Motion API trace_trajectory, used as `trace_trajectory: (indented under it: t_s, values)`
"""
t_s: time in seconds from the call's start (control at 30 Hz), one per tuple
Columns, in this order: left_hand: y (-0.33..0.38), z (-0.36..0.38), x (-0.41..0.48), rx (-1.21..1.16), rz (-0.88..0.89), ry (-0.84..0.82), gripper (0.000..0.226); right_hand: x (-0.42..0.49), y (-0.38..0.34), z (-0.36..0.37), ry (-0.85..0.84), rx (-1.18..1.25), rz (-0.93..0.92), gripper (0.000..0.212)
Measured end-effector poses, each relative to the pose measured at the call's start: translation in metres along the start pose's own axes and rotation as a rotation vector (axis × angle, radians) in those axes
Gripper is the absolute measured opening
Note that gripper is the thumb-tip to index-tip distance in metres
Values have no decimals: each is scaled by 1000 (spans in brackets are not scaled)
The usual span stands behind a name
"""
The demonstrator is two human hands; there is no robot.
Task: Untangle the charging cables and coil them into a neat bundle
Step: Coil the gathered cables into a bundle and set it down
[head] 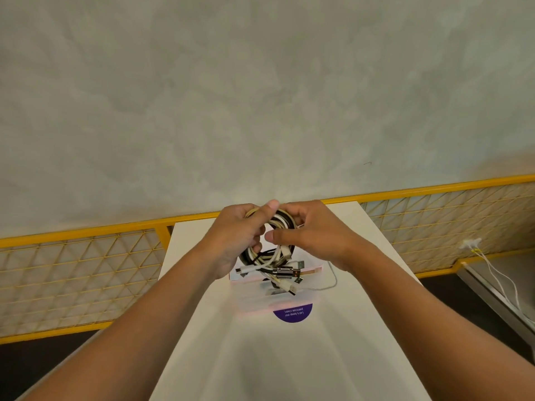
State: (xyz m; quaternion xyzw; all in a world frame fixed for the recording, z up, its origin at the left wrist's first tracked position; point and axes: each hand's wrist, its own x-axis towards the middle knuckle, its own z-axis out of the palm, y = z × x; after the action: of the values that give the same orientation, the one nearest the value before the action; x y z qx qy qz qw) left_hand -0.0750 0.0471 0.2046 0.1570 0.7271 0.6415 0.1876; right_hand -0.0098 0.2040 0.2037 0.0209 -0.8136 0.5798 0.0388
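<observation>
Gripping the cables (282, 224) with both hands, we hold them up over the far half of the table (260, 366), clear of its top. Our left hand (234, 235) has its fingers curled round the left side of the coil, with the thumb up across the top. Our right hand (312, 233) pinches the right side between thumb and fingers, thumb tip pointing into the loop. The hands are close together, almost touching, both clamped on the same bundle.

The cables are black, white and cream, wound in a rough ring, with several loose ends hanging out below. Plugs (286, 271) dangle from those ends, low over the table's middle. Under them a clear box (252, 296) with a pinkish rim sits on the table. We can't tell if any plug touches it.

A purple round sticker (293, 314) with white text is on the table's middle, nearer us and partly covered by the box. A thin grey lead (333, 280) lies loose on the table, toward its right edge.

A yellow mesh fence (72, 273) runs behind the table on both sides, with a grey mottled wall (260, 96) above that. White wires (502, 280) trail down well off the table's right.
</observation>
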Motion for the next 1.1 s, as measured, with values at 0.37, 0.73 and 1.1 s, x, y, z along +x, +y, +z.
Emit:
trace_trajectory:
  t_s: [0.37,0.73,1.1]
  values:
    - [-7,-3,0,156,-109,-82,58,-3,7,2,-61,-140,19,19]
    - [-9,1,-9,121,-134,-84,42,-4,5,-17,59,-179,82,19]
    - [-2,4,-14,208,-137,-225,40,-4,10,-23,96,-165,0,21]
